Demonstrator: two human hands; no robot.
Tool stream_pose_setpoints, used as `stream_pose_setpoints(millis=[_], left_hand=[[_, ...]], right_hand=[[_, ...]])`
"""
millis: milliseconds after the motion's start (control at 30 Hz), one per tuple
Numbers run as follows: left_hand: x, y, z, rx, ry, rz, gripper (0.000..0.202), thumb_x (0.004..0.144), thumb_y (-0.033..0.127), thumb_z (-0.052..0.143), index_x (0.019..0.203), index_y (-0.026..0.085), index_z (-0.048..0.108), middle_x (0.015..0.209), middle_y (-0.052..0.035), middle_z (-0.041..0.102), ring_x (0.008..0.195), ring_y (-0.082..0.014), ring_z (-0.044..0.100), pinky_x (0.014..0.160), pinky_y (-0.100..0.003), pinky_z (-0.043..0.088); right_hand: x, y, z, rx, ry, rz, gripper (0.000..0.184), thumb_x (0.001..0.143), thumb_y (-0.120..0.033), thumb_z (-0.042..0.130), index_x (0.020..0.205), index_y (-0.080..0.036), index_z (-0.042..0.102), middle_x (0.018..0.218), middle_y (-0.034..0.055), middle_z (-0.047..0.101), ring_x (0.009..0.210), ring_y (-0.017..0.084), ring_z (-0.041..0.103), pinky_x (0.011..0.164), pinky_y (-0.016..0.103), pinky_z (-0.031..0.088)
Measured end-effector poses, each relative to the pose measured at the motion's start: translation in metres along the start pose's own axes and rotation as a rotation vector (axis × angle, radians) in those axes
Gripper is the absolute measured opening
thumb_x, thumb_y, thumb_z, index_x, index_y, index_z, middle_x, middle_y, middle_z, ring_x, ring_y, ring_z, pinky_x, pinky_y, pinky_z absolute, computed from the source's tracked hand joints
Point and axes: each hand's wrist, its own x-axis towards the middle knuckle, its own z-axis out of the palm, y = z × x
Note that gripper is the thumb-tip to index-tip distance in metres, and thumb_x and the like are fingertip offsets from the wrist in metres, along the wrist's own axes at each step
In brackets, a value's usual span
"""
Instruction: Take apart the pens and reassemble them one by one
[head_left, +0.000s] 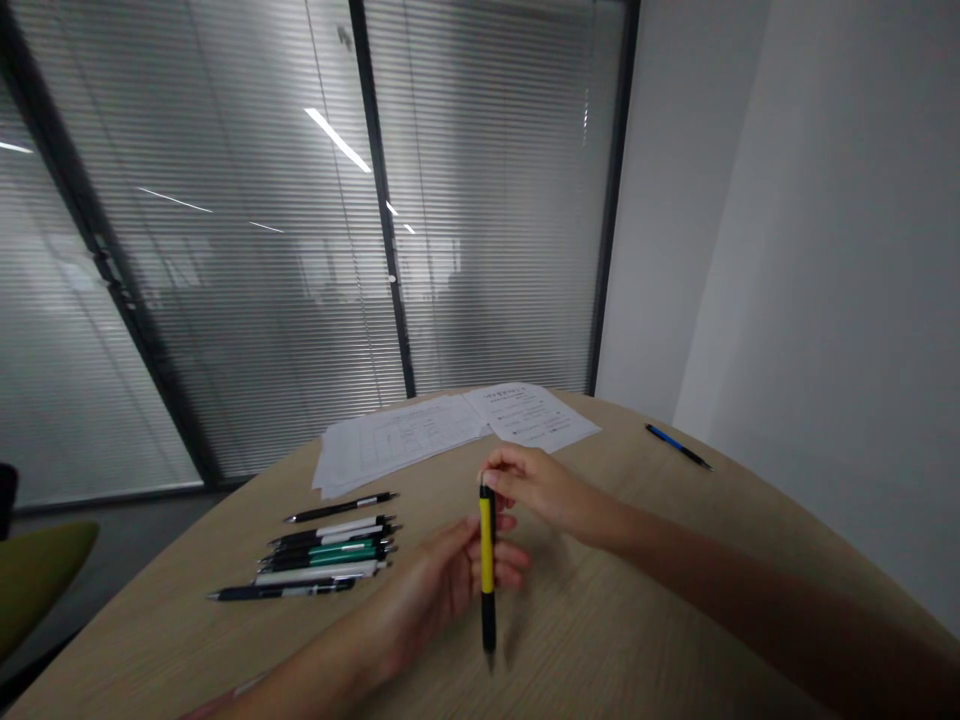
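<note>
My right hand (536, 490) pinches the top end of a yellow and black pen (487, 540) between thumb and fingertips. The pen hangs upright, its black lower end blurred above the wooden table (600, 630). My left hand (439, 590) is just behind the pen's middle, with its fingers curled close to the barrel. Whether those fingers grip it, I cannot tell. To the left lies a row of several pens (322, 555) in black, white and green, side by side. A lone black and white pen (341, 507) lies just beyond them.
Printed paper sheets (450, 430) lie at the table's far edge, and a blue pen (679, 446) lies far right. Behind the table stands a glass partition with slatted blinds (225, 300). A white wall (787, 250) is on the right, and a green chair (37, 580) at lower left.
</note>
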Motion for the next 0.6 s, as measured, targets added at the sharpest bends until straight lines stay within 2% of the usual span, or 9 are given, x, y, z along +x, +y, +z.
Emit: stream_pose_setpoints(millis=[100,167,233,333,400,467,533,600], left_hand=[[0.0,0.006,0.0,-0.085,0.038,0.018,0.024,0.077,0.034,0.054,0.08,0.011,0.058,0.063,-0.0032,0.06,0.056,-0.0112,0.054,0.063,-0.023,0.04],[-0.001,0.009,0.001,-0.125,0.038,-0.005,0.029,0.076,0.041,0.053,0.069,0.013,0.056,0.051,0.003,0.049,0.045,-0.0073,0.044,0.054,-0.02,0.039],[-0.001,0.012,0.001,-0.148,0.002,-0.055,0.038,0.074,0.049,0.052,0.059,0.014,0.051,0.044,0.0068,0.037,0.037,-0.005,0.032,0.044,-0.017,0.034],[0.0,0.013,-0.004,-0.173,-0.05,-0.098,0.05,0.073,0.057,0.047,0.045,0.016,0.04,0.037,0.0094,0.025,0.032,-0.0037,0.016,0.033,-0.014,0.021],[0.002,0.014,-0.01,-0.196,-0.066,-0.095,0.055,0.074,0.06,0.039,0.041,0.017,0.033,0.034,0.0098,0.019,0.031,-0.0038,0.011,0.031,-0.015,0.016],[0.004,0.018,-0.015,-0.217,-0.065,-0.089,0.058,0.075,0.062,0.034,0.038,0.018,0.028,0.032,0.0097,0.016,0.03,-0.0038,0.009,0.029,-0.015,0.014],[0.005,0.025,-0.019,-0.226,-0.052,-0.082,0.057,0.076,0.059,0.035,0.038,0.018,0.025,0.032,0.0099,0.014,0.029,-0.0035,0.007,0.029,-0.014,0.013],[0.005,0.033,-0.022,-0.239,-0.039,-0.072,0.054,0.077,0.053,0.037,0.038,0.018,0.023,0.032,0.0101,0.013,0.029,-0.0033,0.007,0.028,-0.014,0.012]], right_hand=[[0.005,0.0,0.011,-0.028,-0.001,-0.017,0.005,0.074,-0.017,0.047,0.069,-0.016,0.048,0.056,-0.0049,0.046,0.048,0.008,0.043,0.051,0.023,0.036],[0.007,0.002,0.016,-0.051,0.038,-0.06,0.006,0.074,-0.018,0.049,0.068,-0.016,0.05,0.059,-0.0035,0.048,0.055,0.009,0.047,0.056,0.023,0.039],[0.007,0.006,0.019,-0.045,0.047,-0.105,0.009,0.075,-0.022,0.048,0.069,-0.016,0.052,0.064,-0.0019,0.051,0.062,0.01,0.05,0.062,0.024,0.04],[-0.002,0.017,0.015,-0.05,0.05,-0.097,0.019,0.081,-0.029,0.041,0.083,-0.016,0.055,0.073,0.0009,0.056,0.068,0.011,0.053,0.065,0.025,0.042],[-0.015,0.032,0.002,-0.124,0.081,-0.048,0.026,0.083,-0.033,0.036,0.093,-0.016,0.055,0.081,0.0038,0.059,0.074,0.013,0.055,0.067,0.026,0.043],[-0.03,0.055,-0.022,-0.283,0.096,-0.012,0.031,0.084,-0.035,0.034,0.096,-0.016,0.055,0.09,0.0066,0.061,0.082,0.015,0.056,0.073,0.03,0.044],[-0.043,0.082,-0.053,-0.554,0.132,0.022,0.035,0.084,-0.036,0.031,0.1,-0.016,0.055,0.101,0.0095,0.059,0.096,0.019,0.053,0.085,0.036,0.039],[-0.052,0.109,-0.086,-0.915,0.173,0.047,0.04,0.083,-0.035,0.032,0.109,-0.013,0.052,0.115,0.0129,0.053,0.109,0.021,0.045,0.095,0.039,0.03]])
